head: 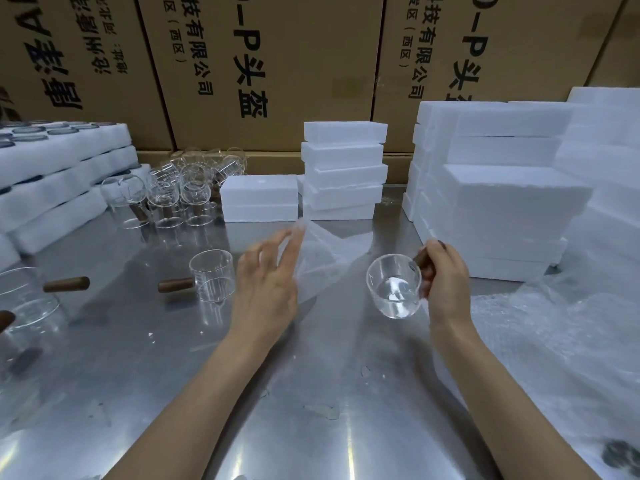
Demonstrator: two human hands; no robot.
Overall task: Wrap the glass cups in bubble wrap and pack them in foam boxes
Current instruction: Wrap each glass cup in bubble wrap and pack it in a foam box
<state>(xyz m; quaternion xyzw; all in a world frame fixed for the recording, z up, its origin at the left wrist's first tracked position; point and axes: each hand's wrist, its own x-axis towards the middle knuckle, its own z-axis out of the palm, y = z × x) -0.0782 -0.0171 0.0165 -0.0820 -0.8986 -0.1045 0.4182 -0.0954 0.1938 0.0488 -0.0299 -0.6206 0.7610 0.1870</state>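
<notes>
Two bare forearms reach in from the near edge over a shiny metal surface (145, 375). At the near left edge a glass cup with a brown wooden handle (24, 303) stands partly out of view, and right of it a second cup with a wooden handle (211, 277) stands upright on the metal, its handle pointing left. Just right of that cup the left hand (268, 289) hovers with its fingers spread and loosely extended, gripping nothing firmly; its fingertips (294, 237) touch the lifted edge of a clear bubble wrap sheet (322, 258) that lies on the surface between the two hands. The right hand (445, 282) is closed around the wooden handle of a glass cup (393, 289), holding it above the surface, tilted so its mouth faces the camera. Farther back on the left, foam trays (65, 174) are stacked, with a cluster of more cups (180, 192) beside them. Foam boxes (343, 171) are stacked in the far middle, and a taller pile of foam boxes (502, 188) stands at the right. More bubble wrap (571, 341) lies heaped at the near right. Printed cardboard cartons (277, 64) line the back.
</notes>
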